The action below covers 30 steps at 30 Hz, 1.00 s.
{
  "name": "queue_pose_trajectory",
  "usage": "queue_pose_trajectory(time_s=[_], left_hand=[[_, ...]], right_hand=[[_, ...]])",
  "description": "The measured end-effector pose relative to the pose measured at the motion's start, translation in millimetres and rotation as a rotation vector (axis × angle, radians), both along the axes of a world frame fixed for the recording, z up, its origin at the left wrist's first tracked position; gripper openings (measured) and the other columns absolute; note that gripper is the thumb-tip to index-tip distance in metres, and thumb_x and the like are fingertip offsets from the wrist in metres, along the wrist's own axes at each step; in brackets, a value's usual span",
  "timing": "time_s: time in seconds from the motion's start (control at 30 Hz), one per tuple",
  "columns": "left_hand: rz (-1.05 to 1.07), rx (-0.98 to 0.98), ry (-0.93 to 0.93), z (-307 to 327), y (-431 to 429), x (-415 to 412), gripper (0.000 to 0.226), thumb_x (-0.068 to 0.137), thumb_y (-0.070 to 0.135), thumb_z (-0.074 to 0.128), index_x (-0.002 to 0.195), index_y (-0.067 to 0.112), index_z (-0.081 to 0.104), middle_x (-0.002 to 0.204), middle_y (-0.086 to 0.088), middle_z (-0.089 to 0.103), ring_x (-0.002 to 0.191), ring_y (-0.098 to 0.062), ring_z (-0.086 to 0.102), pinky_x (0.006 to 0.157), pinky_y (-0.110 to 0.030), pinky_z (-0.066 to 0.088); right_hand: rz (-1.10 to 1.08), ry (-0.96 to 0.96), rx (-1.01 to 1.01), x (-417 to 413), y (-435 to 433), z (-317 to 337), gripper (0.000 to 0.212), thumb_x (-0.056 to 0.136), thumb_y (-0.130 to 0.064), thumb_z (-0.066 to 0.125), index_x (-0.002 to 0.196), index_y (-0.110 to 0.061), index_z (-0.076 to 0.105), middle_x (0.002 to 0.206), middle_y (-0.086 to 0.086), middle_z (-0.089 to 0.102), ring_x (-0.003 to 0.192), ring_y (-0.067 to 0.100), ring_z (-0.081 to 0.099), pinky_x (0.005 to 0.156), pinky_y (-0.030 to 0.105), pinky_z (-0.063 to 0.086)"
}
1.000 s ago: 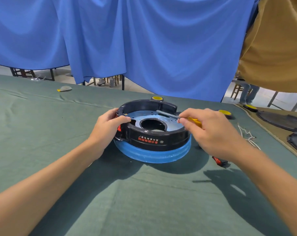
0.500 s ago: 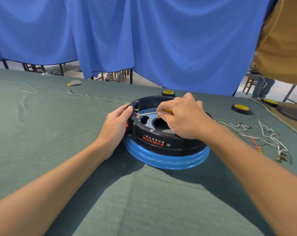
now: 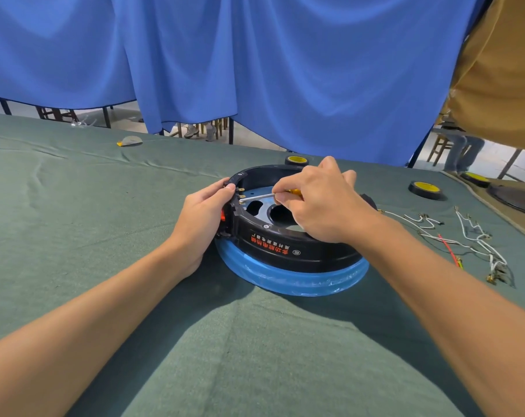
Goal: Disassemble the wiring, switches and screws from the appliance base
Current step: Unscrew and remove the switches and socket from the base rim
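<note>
A round black appliance base (image 3: pixel 288 251) with a blue lower ring lies upside down on the green cloth. My left hand (image 3: pixel 202 219) grips its left rim, over a red switch (image 3: pixel 223 215) set in the wall. My right hand (image 3: pixel 318 206) holds a yellow-handled screwdriver (image 3: pixel 259 196) over the base. The screwdriver's metal tip touches the brass switch terminals (image 3: pixel 241 195) inside the left rim. Loose white and red wires (image 3: pixel 465 239) lie on the cloth to the right.
Black-and-yellow tape rolls sit behind the base (image 3: pixel 297 160) and at the right (image 3: pixel 426 189). A small grey-and-yellow object (image 3: pixel 130 141) lies at the far left. Dark round parts (image 3: pixel 517 200) rest on the neighbouring table. A blue curtain hangs behind.
My right hand moved left across the base, bringing the screwdriver tip to the terminals at the left rim. The view shifted, revealing the wires on the right. My left hand stayed on the rim.
</note>
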<state>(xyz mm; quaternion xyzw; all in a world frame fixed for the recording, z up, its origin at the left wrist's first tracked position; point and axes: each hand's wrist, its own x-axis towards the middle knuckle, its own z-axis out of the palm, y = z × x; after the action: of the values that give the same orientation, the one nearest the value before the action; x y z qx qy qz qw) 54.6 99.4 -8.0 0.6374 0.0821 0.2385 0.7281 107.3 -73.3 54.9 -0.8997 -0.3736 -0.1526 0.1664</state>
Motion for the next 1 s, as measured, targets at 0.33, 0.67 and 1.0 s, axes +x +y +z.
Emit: queue_pose_trajectory(time_s=[0.33,0.67,1.0], left_hand=[[-0.009,-0.020,-0.007,2.4,-2.3,-4.8,0.021,0.097,0.021,0.053,0.103,0.026,0.073,0.095,-0.002,0.076,0.087,-0.016,0.073,0.067,-0.020,0.055],[-0.005,-0.137,0.050,7.8,0.5,-4.6,0.024,0.091,0.018,0.061,0.113,0.020,0.071,0.098,-0.006,0.076,0.089,-0.022,0.073,0.081,-0.032,0.055],[-0.011,-0.174,0.095,10.3,1.9,-3.9,0.029,0.089,0.018,0.063,0.117,0.021,0.069,0.098,-0.006,0.076,0.086,-0.021,0.073,0.085,-0.035,0.055]], right_hand=[[-0.101,-0.058,0.072,0.9,-3.3,-7.2,0.027,0.096,-0.032,0.042,0.080,-0.034,0.064,0.072,-0.016,0.047,0.092,0.017,0.025,0.075,0.037,0.014],[-0.005,-0.064,0.037,3.4,2.0,-7.0,0.029,0.098,-0.025,0.046,0.085,-0.031,0.071,0.067,-0.013,0.047,0.092,0.019,0.025,0.074,0.039,0.014],[0.048,-0.063,0.006,1.4,4.2,-4.1,0.032,0.097,-0.017,0.043,0.088,-0.030,0.071,0.075,-0.011,0.046,0.091,0.018,0.028,0.073,0.037,0.013]])
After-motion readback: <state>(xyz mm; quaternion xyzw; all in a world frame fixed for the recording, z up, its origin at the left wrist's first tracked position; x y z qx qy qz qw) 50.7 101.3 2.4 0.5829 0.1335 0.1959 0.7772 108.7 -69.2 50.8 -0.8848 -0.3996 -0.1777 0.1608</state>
